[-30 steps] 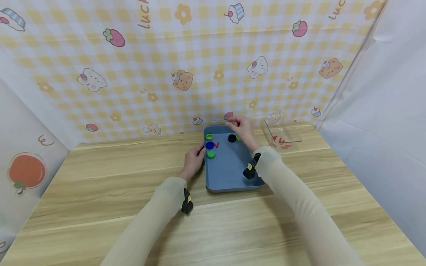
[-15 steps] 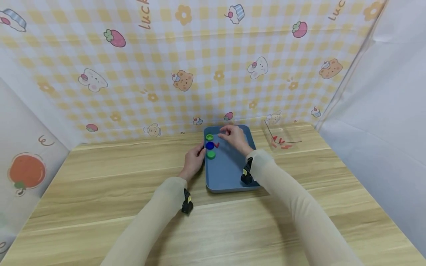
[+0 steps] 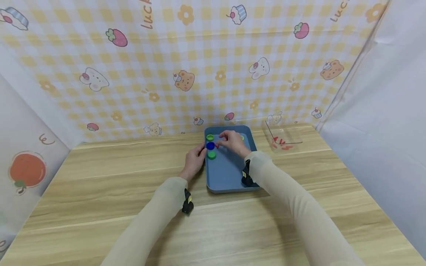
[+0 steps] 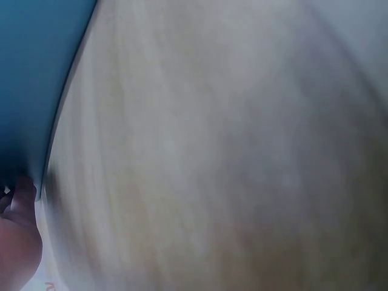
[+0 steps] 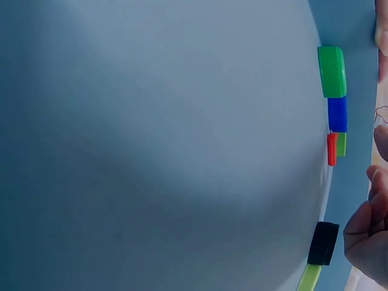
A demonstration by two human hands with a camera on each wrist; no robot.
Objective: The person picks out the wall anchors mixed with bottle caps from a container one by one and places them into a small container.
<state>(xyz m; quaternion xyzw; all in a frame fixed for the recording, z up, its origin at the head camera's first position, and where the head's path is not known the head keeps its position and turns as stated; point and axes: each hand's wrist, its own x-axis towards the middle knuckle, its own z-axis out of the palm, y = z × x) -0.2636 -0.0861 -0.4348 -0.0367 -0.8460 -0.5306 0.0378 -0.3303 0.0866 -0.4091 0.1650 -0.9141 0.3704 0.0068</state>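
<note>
My left hand (image 3: 194, 162) grips the left edge of a shallow blue-grey tray (image 3: 226, 177), thumb near the rim. Inside, along that side, stand a lime bottle cap (image 3: 210, 137), a blue cap (image 3: 210, 146) and a green ribbed cap (image 3: 211, 155). Small red sticks (image 3: 217, 146) lie beside the blue cap. My right hand (image 3: 234, 143) is over the tray, its bent thumb and fingers right at these sticks; I cannot tell whether they pinch one. A black cap (image 5: 323, 244) and a yellow-green piece (image 5: 310, 277) show in the right wrist view.
Right of the tray stands a clear box (image 3: 283, 136) with several red sticks (image 3: 282, 142) in it. Behind the wooden table (image 3: 133, 162) hangs a checked cloth (image 3: 206, 55); white sheets (image 3: 382, 147) enclose the sides.
My right hand has moved left and down from the tray's far edge to the red sticks near the blue cap. My left hand has stayed at the tray's left edge.
</note>
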